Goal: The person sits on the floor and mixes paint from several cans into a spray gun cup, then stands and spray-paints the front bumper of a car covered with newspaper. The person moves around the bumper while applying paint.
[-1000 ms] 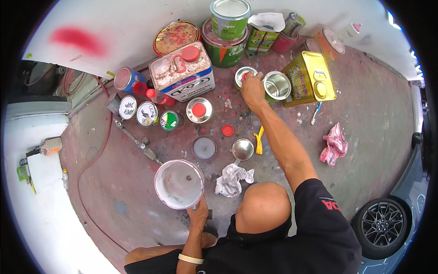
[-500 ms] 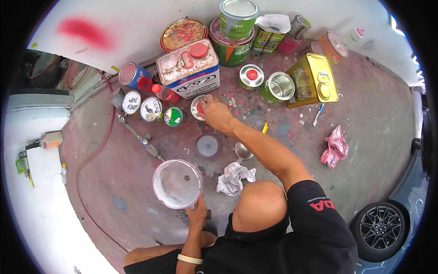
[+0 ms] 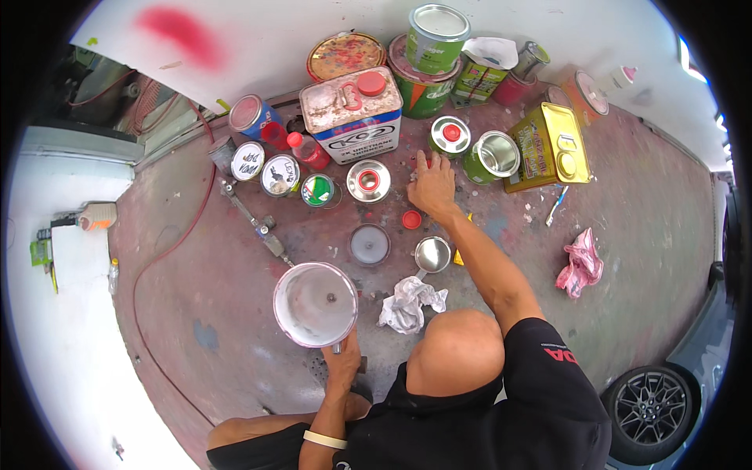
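Observation:
My left hand (image 3: 341,350) grips a spray gun from below. Its round, whitish cup (image 3: 315,304) stands open at the top, with a small dark hole at the bottom. My right hand (image 3: 432,186) reaches out over the floor, fingers apart, just short of a small can with a red cap (image 3: 450,136). Left of that hand is an uncapped round metal can (image 3: 368,181) with a red ring around its mouth. A loose red cap (image 3: 411,219) lies below the hand. Nearer me are a grey round lid (image 3: 369,245) and a metal strainer-like cup with a handle (image 3: 432,254).
A large rectangular thinner can (image 3: 352,113), stacked green paint cans (image 3: 435,47) and a yellow tin (image 3: 552,145) line the wall. An opened can (image 3: 497,154) stands between. Crumpled white cloth (image 3: 410,304) and pink cloth (image 3: 580,264) lie on the floor. A hose (image 3: 205,180) runs at left.
My right hand has let go of the round metal can's red cap, which now lies on the floor, and moved right towards the other red-capped can. The left hand still holds the spray gun.

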`<state>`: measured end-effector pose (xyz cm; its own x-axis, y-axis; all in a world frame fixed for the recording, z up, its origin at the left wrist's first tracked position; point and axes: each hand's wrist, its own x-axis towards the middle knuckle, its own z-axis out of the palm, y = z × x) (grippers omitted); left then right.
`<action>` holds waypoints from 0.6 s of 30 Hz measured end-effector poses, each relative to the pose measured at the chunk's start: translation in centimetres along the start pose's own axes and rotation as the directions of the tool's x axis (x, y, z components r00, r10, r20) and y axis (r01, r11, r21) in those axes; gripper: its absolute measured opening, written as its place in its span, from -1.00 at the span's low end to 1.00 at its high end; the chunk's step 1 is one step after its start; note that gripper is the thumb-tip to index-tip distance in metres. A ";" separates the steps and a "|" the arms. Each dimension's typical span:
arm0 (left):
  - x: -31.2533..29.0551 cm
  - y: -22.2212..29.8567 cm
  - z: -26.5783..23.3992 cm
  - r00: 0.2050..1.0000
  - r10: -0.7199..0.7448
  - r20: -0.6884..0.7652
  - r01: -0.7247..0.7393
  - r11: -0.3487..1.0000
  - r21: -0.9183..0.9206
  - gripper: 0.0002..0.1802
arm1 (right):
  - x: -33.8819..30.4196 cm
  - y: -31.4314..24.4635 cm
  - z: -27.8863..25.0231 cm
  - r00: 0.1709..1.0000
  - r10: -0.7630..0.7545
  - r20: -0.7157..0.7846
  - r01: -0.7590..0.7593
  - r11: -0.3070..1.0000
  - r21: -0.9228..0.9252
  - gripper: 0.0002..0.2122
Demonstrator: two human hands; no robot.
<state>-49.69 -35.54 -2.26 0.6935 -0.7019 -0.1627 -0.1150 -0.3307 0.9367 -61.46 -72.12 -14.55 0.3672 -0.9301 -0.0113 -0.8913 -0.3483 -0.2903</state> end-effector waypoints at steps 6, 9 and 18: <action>-0.8 -1.2 -0.9 1.000 0.012 -0.011 -0.012 0.999 0.032 -0.81 | -0.7 -4.5 0.9 0.966 -0.248 0.072 0.200 0.895 0.399 0.24; -2.1 -3.4 -1.5 0.998 -0.050 -0.047 0.050 0.999 0.000 -0.81 | -0.5 -5.2 1.7 0.975 -0.216 0.060 0.156 0.847 0.508 0.17; -3.6 -6.4 -1.6 0.997 -0.052 -0.059 0.050 0.998 -0.042 -0.75 | -2.3 -3.8 -1.8 0.958 -0.246 -0.147 0.285 0.761 0.583 0.05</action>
<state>-50.26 -29.91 -7.19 0.7395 -0.6449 -0.1929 -0.0502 -0.3386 0.9396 -59.41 -68.89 -11.76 0.5320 -0.8225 0.2011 -0.4186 -0.4620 -0.7819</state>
